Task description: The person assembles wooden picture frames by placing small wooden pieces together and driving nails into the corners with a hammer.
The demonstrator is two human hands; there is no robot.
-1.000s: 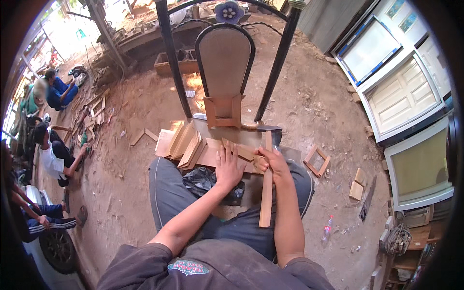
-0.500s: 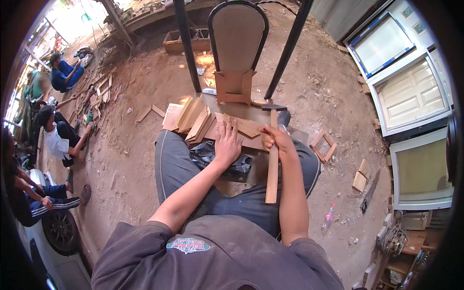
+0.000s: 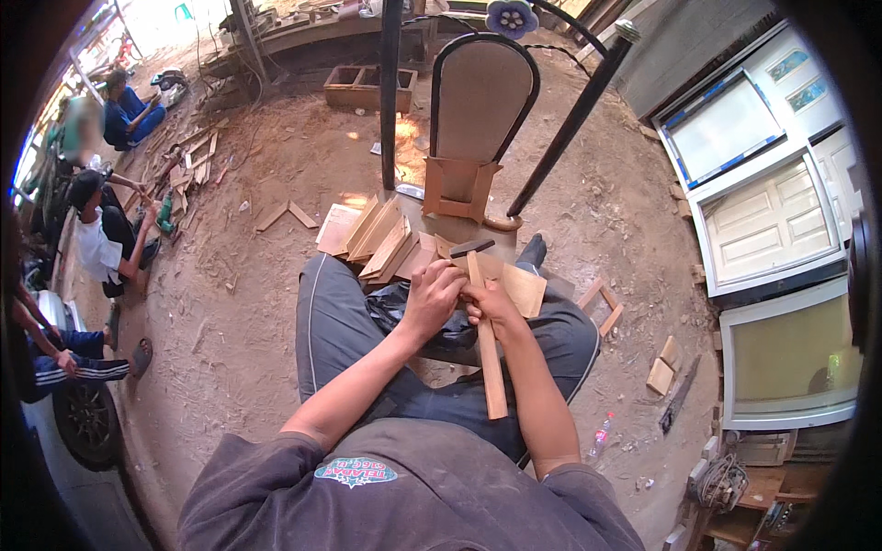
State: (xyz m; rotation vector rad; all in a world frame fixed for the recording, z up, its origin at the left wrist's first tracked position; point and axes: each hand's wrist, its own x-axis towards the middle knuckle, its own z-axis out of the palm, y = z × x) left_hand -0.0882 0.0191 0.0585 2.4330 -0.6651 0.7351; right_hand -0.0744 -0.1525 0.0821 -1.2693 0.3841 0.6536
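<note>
Long, thin, light-brown wooden stick [image 3: 487,349] gripped by both — right hand [image 3: 491,303] wrapped round it, left hand [image 3: 432,294] now moved over from the flat wooden pieces [image 3: 386,243], closed beside it. Resting over the lap, ready for work.

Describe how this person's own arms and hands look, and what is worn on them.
Both forearms are bare, with no gloves, watch or rings visible on the left hand or the right hand. The dark grey short-sleeved shirt ends above the elbows and carries a small teal and red emblem on the chest.
</note>
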